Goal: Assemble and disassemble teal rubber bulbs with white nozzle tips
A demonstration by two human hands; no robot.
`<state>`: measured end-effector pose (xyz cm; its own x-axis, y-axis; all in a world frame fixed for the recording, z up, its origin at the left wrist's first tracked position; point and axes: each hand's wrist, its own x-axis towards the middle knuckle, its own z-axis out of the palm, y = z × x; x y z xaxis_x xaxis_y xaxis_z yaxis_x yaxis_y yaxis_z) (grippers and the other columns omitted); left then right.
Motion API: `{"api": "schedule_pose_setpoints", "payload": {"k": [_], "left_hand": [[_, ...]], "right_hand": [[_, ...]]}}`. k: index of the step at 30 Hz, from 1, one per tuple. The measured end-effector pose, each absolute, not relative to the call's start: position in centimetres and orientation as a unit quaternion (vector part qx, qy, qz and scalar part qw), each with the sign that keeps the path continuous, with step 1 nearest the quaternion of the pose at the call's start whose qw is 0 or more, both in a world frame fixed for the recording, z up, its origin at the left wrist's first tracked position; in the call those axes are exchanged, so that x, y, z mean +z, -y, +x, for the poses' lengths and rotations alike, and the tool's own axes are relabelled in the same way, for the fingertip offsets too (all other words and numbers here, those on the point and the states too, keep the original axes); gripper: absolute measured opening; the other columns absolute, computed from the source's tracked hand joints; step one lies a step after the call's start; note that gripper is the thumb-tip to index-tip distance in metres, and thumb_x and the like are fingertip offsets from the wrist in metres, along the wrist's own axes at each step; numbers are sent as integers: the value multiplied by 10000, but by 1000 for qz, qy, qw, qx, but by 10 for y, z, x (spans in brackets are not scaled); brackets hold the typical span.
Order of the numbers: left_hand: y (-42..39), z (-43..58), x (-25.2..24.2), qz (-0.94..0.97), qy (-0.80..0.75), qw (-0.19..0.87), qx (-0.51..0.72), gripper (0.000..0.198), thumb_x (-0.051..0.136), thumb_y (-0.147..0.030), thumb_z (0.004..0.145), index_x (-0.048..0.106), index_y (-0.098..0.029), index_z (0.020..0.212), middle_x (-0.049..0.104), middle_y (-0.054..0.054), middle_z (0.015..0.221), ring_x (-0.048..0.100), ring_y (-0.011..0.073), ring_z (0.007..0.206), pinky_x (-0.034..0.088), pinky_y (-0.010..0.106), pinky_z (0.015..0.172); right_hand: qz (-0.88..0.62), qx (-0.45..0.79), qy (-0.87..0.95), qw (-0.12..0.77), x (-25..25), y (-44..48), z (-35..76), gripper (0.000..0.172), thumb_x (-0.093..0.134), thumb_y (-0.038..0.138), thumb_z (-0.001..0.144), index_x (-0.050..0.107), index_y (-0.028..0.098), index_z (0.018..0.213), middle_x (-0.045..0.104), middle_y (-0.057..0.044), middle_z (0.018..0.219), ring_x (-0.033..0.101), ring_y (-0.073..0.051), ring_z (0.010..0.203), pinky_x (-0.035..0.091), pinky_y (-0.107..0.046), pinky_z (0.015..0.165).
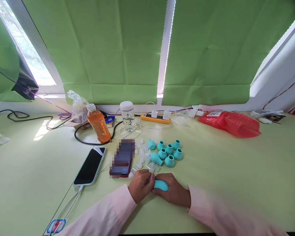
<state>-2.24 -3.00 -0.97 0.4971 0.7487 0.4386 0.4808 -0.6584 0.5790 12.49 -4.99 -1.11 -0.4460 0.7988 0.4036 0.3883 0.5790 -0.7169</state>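
My right hand (175, 191) is wrapped round a turquoise bulb-shaped piece (161, 185), its rounded side facing up. Against the left end of that piece, my left hand (140, 184) is closed with thumb and fingers pinched together. Whatever lies inside this pinch is hidden. Just beyond both hands sits a group of similar turquoise hollow pieces (169, 160); most stand upright with a round opening on top, and a couple lie tipped over. Small translucent white plastic parts (144, 155) are heaped to the left of them, close past my left hand.
Left of the heap lie a dark red phone (123, 159), partly pixelated, and a light-cased phone (89, 167) with a cable. Behind stand an orange drink bottle (98, 124), a clear lidded jar (127, 118) and an orange power strip (156, 119). A red plastic package (232, 124) rests back right.
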Motion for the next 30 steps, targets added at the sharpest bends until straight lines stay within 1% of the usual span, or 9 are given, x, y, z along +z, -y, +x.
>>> {"api": "schedule_pose_setpoints", "payload": {"k": [4,8,11,14,16,18,21,25,30], "left_hand": [[27,-24,-7,783,-360,406,304,451,260,-386,813,307,-165,422,317,-33,384,289,64,379,234,215,406],[24,-24,-9,682,-340,591,265,479,338,-505,747,355,-159,415,362,-29,370,308,55,336,233,199,358],[19,-24,-10,628,-340,647,267,466,347,-515,720,310,-177,402,298,-50,322,282,57,313,237,197,340],[11,-26,-8,604,-358,649,293,447,213,-513,748,220,-201,428,183,-77,303,204,61,304,219,197,327],[8,-28,-6,607,-374,629,309,448,184,-521,758,247,-195,456,215,-76,331,195,58,314,194,193,333],[8,-30,-4,615,-390,604,324,444,258,-531,753,321,-176,494,297,-65,378,237,53,335,190,189,356],[15,-33,0,720,-446,447,289,352,396,-466,745,442,-153,591,401,-44,440,349,68,401,251,191,421],[32,-38,7,832,-530,120,114,215,494,-368,718,510,-155,697,526,21,558,510,163,554,338,227,483],[47,-46,7,839,-539,-33,75,175,485,-312,739,521,-141,750,575,89,723,555,233,698,426,285,515]], "right_hand": [[-356,315,801,363,-5,50,128,126,576,306,690,602,207,763,613,24,630,557,-132,564,440,-217,510],[-327,367,793,359,3,51,128,176,543,336,719,607,205,817,639,16,709,576,-130,612,457,-223,563],[-308,346,811,359,7,53,130,164,531,345,726,589,198,770,621,8,677,566,-126,599,448,-227,568],[-301,270,833,378,10,54,136,118,567,310,696,551,206,747,573,6,629,532,-127,571,428,-240,554],[-306,227,820,427,13,51,144,125,579,272,687,528,218,787,561,4,646,523,-131,581,426,-251,563],[-312,197,787,494,17,44,155,140,573,245,692,512,225,817,559,-3,684,527,-143,622,431,-274,598],[-348,160,729,568,25,29,179,98,551,273,713,528,217,791,538,-27,741,524,-171,696,434,-309,631],[-452,75,676,577,28,1,218,204,539,370,709,584,204,818,491,-54,831,508,-187,766,428,-302,636],[-557,122,618,542,-4,-41,256,318,487,447,720,582,186,874,546,-55,857,519,-171,747,431,-268,599]]}}
